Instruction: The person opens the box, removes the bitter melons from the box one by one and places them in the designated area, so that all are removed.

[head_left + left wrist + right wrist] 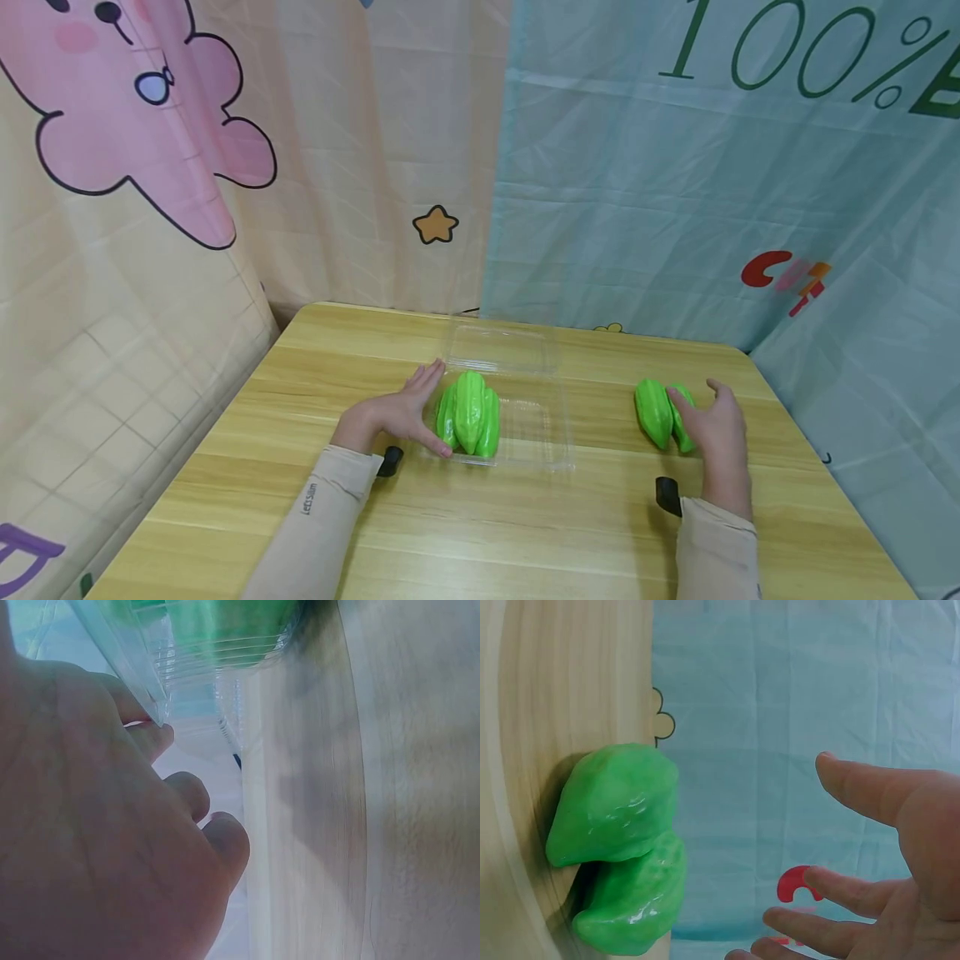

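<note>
Two green fruits point(654, 415) are seen side by side on the table point(525, 533), at 3 o'clock from the clear box point(531, 425). They are not touched by the right hand point(716, 427), held just beside them, its fingers spread and empty. A green cluster point(469, 412) is contained in the box's 9 o'clock half; the lid point(501, 350) is opened toward 12 o'clock. The 9 o'clock rim is touched by the left hand point(393, 415), its fingers stretched out. For a secure pickup, one fruit is probably best grasped across its middle, since the glossy skin may slip, and the light box should be steadied.
</note>
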`<control>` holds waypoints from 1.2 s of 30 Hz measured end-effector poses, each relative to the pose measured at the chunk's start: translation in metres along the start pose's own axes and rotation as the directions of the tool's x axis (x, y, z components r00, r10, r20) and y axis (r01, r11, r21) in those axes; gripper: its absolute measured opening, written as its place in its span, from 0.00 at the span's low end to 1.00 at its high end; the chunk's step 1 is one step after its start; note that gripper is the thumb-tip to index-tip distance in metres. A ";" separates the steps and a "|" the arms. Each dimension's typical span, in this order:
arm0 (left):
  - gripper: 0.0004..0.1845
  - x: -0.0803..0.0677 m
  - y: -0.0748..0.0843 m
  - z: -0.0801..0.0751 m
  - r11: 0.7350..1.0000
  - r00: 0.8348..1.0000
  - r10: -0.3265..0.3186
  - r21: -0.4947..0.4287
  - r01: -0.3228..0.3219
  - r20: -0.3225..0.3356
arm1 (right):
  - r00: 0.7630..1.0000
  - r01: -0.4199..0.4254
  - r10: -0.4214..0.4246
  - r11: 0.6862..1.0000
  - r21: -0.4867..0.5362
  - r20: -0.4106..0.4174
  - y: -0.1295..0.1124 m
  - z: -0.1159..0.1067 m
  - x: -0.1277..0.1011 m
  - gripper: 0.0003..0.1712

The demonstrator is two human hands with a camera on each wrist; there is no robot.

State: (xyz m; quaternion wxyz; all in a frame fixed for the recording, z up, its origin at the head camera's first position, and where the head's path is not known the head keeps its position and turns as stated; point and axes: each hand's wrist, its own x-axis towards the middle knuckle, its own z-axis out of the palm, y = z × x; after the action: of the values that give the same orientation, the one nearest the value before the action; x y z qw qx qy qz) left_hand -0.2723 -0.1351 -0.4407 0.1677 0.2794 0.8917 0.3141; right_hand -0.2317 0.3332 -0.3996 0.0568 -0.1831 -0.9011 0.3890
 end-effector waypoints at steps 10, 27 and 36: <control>0.80 0.001 0.003 0.000 1.000 1.000 -0.018 0.024 0.017 0.016 | 0.998 0.056 -0.056 0.996 0.068 -0.010 -0.015 -0.003 -0.007 0.55; 0.80 0.000 0.003 0.000 0.999 1.000 -0.026 0.024 0.026 0.013 | 0.988 0.144 -0.151 0.976 0.165 0.032 -0.050 0.006 -0.023 0.59; 0.80 0.000 0.001 0.000 1.000 1.000 -0.022 0.016 0.022 0.009 | 0.965 0.187 -0.219 0.960 0.210 0.142 -0.064 0.019 -0.028 0.59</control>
State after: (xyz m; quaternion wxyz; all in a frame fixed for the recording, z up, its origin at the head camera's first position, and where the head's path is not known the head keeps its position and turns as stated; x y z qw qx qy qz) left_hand -0.2720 -0.1342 -0.4396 0.1729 0.2724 0.8964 0.3038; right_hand -0.2284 0.2691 -0.3656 0.0400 -0.0505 -0.8744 0.4809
